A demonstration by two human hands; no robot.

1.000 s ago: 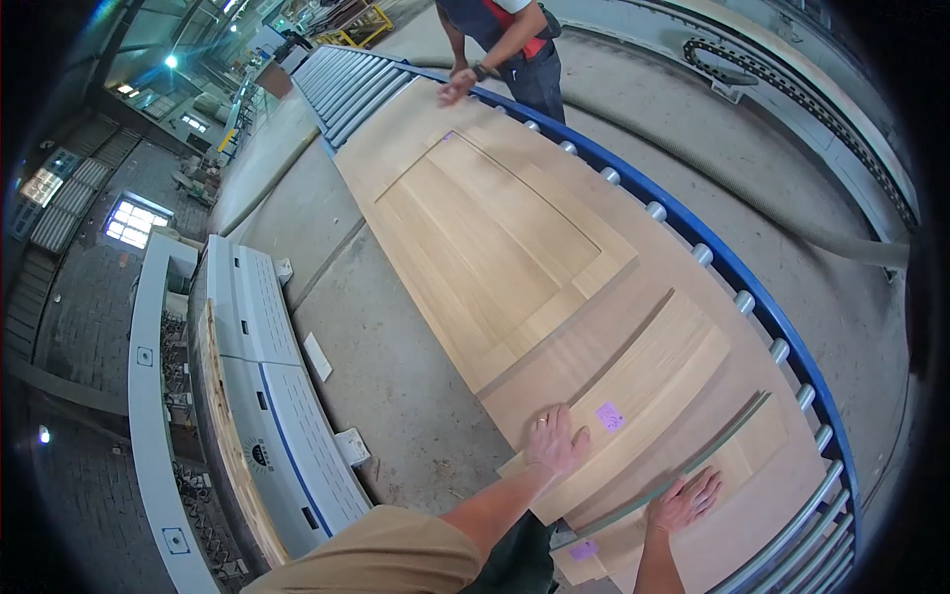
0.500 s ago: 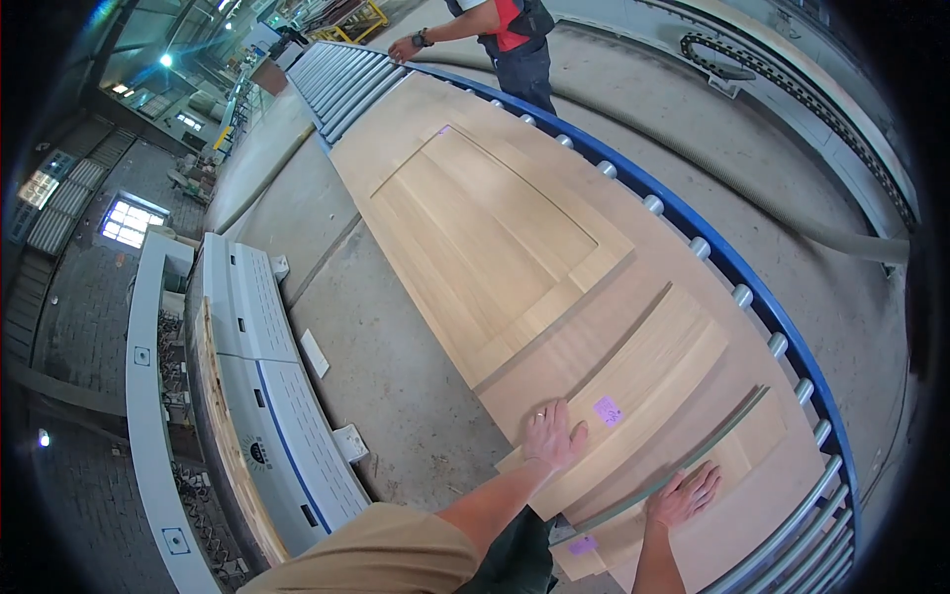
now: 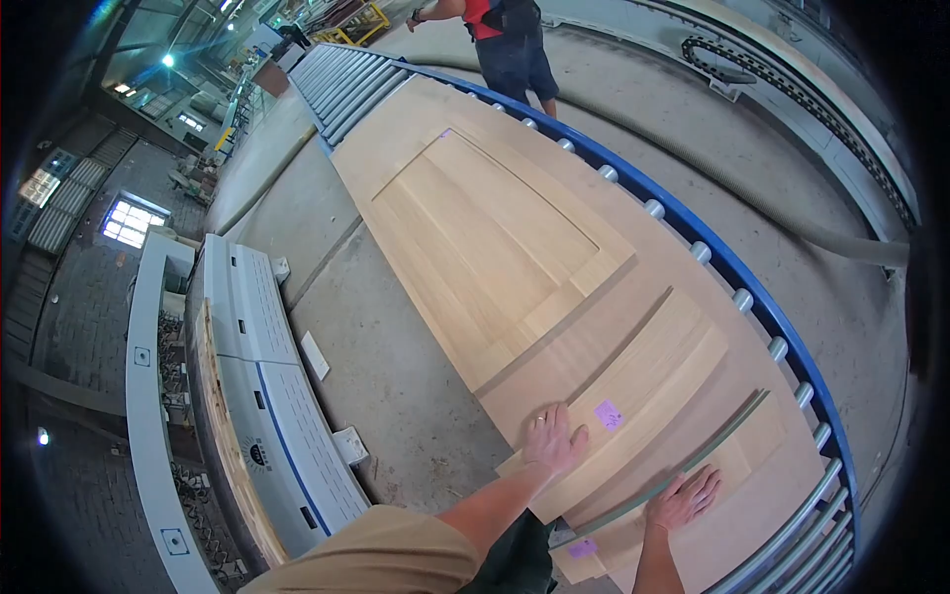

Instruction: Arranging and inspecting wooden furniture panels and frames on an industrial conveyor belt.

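Note:
My left hand (image 3: 554, 441) lies with its thumb spread on the near left end of a pale wooden board (image 3: 673, 361), beside a pink label (image 3: 609, 414). Flat on a narrower wooden board (image 3: 747, 455) rests my right hand (image 3: 685, 498); a dark green strip (image 3: 717, 443) runs along that board's far edge. A second pink label (image 3: 582, 546) is at this board's left end. Both boards lie on a large flat sheet (image 3: 559, 371). Farther along it is a wooden panel door (image 3: 500, 243) with a recessed middle.
The sheet lies on a roller conveyor with a blue side rail (image 3: 727, 262) and bare rollers (image 3: 346, 89) at its far end. Beyond the rail stands another person (image 3: 510, 54). A long white machine (image 3: 287, 396) is on the left; a thick hose (image 3: 732, 183) crosses the floor.
The other person has straightened up and shifted, drawing a hand back from the conveyor's far edge. My hands and the boards have hardly moved.

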